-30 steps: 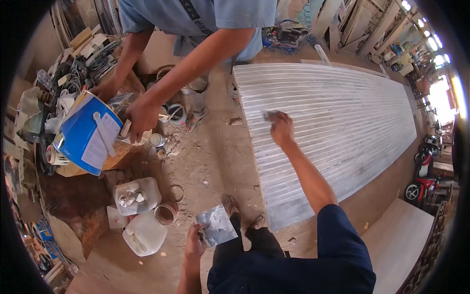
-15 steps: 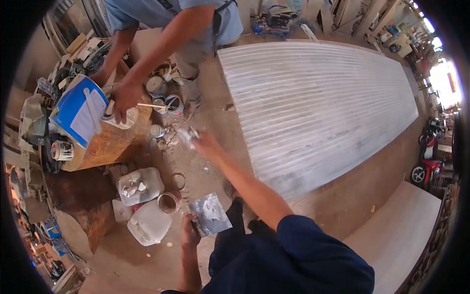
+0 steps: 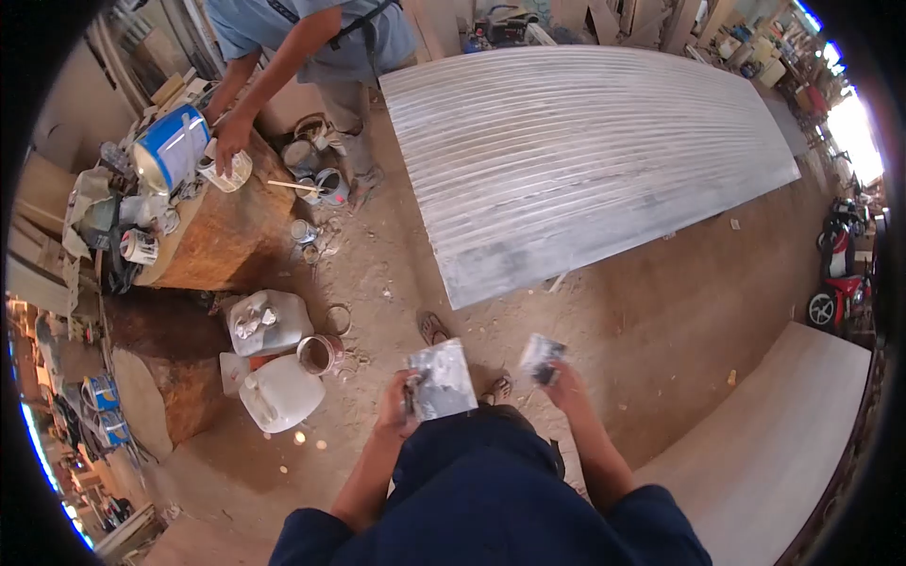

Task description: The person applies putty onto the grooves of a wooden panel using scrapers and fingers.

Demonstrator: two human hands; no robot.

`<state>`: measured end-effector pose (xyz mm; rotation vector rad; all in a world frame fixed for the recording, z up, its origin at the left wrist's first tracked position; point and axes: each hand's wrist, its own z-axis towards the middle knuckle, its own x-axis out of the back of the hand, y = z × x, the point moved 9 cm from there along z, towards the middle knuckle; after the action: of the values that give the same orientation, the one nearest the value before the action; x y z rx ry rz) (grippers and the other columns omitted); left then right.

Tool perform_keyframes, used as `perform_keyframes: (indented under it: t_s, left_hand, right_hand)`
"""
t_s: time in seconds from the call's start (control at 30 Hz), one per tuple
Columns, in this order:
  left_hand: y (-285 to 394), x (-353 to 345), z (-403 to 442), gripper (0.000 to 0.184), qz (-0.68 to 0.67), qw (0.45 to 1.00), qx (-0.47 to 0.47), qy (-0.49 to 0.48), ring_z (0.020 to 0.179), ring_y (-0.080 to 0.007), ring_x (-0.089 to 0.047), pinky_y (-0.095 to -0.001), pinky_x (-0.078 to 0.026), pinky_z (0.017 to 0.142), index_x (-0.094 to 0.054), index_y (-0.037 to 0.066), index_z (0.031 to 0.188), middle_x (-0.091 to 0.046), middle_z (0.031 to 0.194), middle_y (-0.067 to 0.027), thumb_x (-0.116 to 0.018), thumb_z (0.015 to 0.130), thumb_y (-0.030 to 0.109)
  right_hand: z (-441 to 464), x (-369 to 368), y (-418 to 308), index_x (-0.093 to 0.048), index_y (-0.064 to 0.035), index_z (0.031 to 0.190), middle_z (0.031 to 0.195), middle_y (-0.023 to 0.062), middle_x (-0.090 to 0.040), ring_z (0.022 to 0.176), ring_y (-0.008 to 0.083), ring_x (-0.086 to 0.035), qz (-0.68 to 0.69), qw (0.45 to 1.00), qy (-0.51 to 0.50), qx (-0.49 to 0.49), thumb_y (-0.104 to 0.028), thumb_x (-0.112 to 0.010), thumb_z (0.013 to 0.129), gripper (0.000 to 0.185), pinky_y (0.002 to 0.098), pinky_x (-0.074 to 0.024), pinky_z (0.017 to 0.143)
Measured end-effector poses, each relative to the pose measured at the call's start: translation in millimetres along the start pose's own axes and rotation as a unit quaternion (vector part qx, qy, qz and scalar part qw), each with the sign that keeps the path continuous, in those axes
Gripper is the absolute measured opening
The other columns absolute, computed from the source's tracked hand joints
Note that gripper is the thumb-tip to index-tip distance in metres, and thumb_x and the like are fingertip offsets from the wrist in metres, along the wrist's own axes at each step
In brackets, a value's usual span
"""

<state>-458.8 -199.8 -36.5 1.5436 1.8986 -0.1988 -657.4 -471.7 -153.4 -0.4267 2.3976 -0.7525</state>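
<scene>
My left hand [image 3: 396,407] is closed on the edge of a square metal plate [image 3: 444,382] smeared with pale paste, held in front of my body. To its right, my right hand [image 3: 563,385] grips a small flat scraper [image 3: 543,357] with paste on its blade, slightly blurred. The scraper and the plate are apart. Beyond both hands lies a large ribbed grey-white panel [image 3: 595,151], with darker smears along its near edge. Neither hand touches the panel.
A co-worker [image 3: 311,38] stands at the upper left, hands at a white tub [image 3: 226,172] beside a blue can [image 3: 175,146] on a wood block [image 3: 222,231]. Plastic jugs [image 3: 281,394] and open cans [image 3: 332,187] stand on the floor. A pale board [image 3: 774,443] lies at right.
My right hand left the panel, passed over the floor near the cans, and came back near my body with the scraper. The view shifted. The co-worker's blue can is more tilted.
</scene>
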Motion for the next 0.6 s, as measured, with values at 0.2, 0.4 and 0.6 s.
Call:
perform_keyframes:
  t_s: [0.2, 0.4, 0.6]
  left_hand:
    - [-65, -50, -16, 0.036, 0.031, 0.994, 0.064, -0.085, 0.081, -0.0227, -0.068, -0.0362, -0.055, 0.080, -0.065, 0.000, 0.103, -0.069, 0.091, -0.0115, -0.049, 0.090, 0.029]
    - [-55, -30, -24, 0.036, 0.022, 0.997, 0.051, -0.051, 0.084, -0.0230, -0.067, -0.0373, -0.054, 0.082, -0.064, 0.001, 0.103, -0.069, 0.093, -0.0116, -0.053, 0.087, 0.031]
    - [9, 40, -25, 0.033, 0.023, 0.995, -0.086, 0.036, 0.089, -0.0215, -0.065, -0.0366, -0.052, 0.083, -0.063, 0.004, 0.104, -0.067, 0.096, -0.0084, -0.058, 0.086, 0.031]
  right_hand:
    - [-22, -1, -108, -0.059, -0.0022, 0.110, 0.103, 0.0099, -0.064, 0.094, 0.0206, -0.062, -0.040, 0.990, 0.105, 0.089, -0.009, -0.057, 0.084, 0.027, 0.0300, -0.0479, 0.084]
    - [-5, -239, -216, -0.063, -0.0026, 0.117, 0.109, 0.0191, -0.065, 0.102, 0.0321, -0.060, -0.520, 0.733, -0.045, 0.437, -0.007, -0.054, 0.085, 0.033, 0.0373, -0.0462, 0.089]
    - [89, -365, -198, -0.064, -0.0124, 0.119, 0.116, 0.0144, -0.061, 0.113, 0.0305, -0.055, -0.666, 0.541, -0.064, 0.510, -0.005, -0.057, 0.081, 0.039, 0.0433, -0.0420, 0.094]
